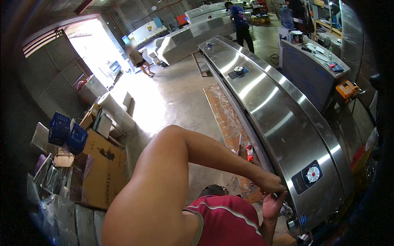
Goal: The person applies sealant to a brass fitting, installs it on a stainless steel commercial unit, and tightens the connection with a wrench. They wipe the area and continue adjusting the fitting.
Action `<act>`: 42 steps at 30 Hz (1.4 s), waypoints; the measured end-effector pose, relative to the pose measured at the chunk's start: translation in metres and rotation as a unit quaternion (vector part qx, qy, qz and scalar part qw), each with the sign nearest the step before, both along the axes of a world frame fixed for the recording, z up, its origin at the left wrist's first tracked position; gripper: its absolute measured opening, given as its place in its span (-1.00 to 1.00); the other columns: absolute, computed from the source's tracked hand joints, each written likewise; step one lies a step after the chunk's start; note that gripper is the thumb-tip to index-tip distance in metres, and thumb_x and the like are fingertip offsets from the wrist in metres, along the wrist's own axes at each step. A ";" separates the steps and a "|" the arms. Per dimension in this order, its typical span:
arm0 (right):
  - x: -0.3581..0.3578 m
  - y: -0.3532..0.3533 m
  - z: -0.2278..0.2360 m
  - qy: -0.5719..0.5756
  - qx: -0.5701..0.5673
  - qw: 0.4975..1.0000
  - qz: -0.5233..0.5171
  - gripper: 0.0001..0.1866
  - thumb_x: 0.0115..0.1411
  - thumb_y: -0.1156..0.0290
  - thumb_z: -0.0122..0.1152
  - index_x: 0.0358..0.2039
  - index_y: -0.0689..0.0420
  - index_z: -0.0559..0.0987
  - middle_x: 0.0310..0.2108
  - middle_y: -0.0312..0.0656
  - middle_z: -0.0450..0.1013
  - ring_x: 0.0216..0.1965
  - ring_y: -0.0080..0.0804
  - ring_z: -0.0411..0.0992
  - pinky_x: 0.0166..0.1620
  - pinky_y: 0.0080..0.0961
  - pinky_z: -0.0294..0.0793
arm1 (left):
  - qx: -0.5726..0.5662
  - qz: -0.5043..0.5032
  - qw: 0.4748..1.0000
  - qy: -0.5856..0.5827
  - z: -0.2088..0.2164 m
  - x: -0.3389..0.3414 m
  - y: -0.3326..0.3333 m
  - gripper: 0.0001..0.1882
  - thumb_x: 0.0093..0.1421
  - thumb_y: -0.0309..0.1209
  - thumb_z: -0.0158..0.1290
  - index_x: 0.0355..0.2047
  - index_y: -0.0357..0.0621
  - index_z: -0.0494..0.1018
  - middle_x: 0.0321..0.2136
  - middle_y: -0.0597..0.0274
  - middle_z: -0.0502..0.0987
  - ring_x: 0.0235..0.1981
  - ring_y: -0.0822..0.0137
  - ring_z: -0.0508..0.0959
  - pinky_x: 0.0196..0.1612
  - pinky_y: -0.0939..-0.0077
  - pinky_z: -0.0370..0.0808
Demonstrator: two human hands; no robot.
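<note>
A long stainless steel unit (279, 119) with a shiny top runs from the near right toward the far middle. My left hand (269, 182) reaches across to its near left edge, fingers curled closed against the rim. Just below, my right hand (273, 206) is raised to the same spot, its fingers bent together and nearly touching the left hand. Whatever the fingers grip is too small and hidden to make out. Close to the hands, a round white dial with a red centre (313, 174) sits on a black plate on the steel top.
Under the unit's left side lies a worn brown board (227, 117), carrying a red bottle (250, 152) and a thin tool (239, 144). A large cardboard box (102, 172) and blue crates (67, 131) stand left. Two people (239, 22) (137, 57) stand farther back. A cluttered desk (308, 69) is at right.
</note>
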State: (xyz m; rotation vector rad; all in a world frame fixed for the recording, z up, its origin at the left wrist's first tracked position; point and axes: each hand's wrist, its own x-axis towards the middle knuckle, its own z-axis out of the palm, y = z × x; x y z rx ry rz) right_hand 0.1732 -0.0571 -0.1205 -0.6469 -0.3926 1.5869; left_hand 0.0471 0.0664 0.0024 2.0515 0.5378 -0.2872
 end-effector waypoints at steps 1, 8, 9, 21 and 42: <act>0.000 0.000 0.000 -0.004 0.000 1.000 0.006 -0.41 0.46 -0.25 -0.15 0.17 -0.06 0.46 0.08 -0.31 0.47 0.04 -0.36 0.42 0.14 -0.31 0.34 | -0.011 -0.001 1.000 0.011 0.003 -0.001 0.000 -0.47 0.48 -0.17 -0.28 -0.18 -0.50 0.45 -0.28 -0.32 0.63 -0.28 -0.19 0.62 -0.20 -0.02 0.53; 0.006 0.002 -0.010 0.033 0.064 0.994 0.083 -0.30 0.46 -0.25 -0.18 0.27 0.08 0.38 0.27 -0.16 0.34 0.30 -0.27 0.27 0.39 -0.25 0.15 | -0.053 0.021 0.998 0.029 0.022 -0.008 -0.003 -0.28 0.52 0.02 -0.39 -0.17 -0.47 0.51 -0.39 -0.18 0.60 -0.34 -0.05 0.60 -0.21 0.05 0.54; 0.006 0.003 -0.012 0.034 0.053 0.994 0.083 -0.28 0.45 -0.25 -0.17 0.30 0.10 0.36 0.32 -0.13 0.31 0.35 -0.25 0.24 0.44 -0.24 0.11 | -0.074 0.053 0.995 0.042 0.027 -0.009 -0.005 -0.22 0.51 0.09 -0.43 -0.17 -0.46 0.51 -0.40 -0.14 0.58 -0.34 -0.03 0.59 -0.22 0.06 0.54; -0.009 0.007 0.026 0.013 0.065 0.994 0.082 -0.35 0.46 -0.23 -0.18 -0.11 0.17 0.56 -0.12 -0.08 0.62 0.02 -0.12 0.57 0.12 -0.11 0.50 | -0.169 0.188 0.964 0.077 0.038 0.002 -0.009 0.03 0.41 0.38 -0.59 -0.15 -0.38 0.57 -0.36 -0.11 0.59 -0.31 0.12 0.62 -0.30 0.22 0.61; -0.003 -0.008 0.020 -0.091 0.031 0.993 0.063 -0.43 0.42 0.02 0.09 0.23 0.19 0.40 0.08 0.01 0.49 0.09 -0.08 0.49 0.14 -0.17 0.48 | 0.165 0.015 0.986 -0.004 0.038 -0.015 -0.023 -0.23 0.47 0.20 -0.38 -0.15 -0.23 0.61 -0.26 -0.20 0.64 -0.18 -0.22 0.63 -0.14 -0.07 0.56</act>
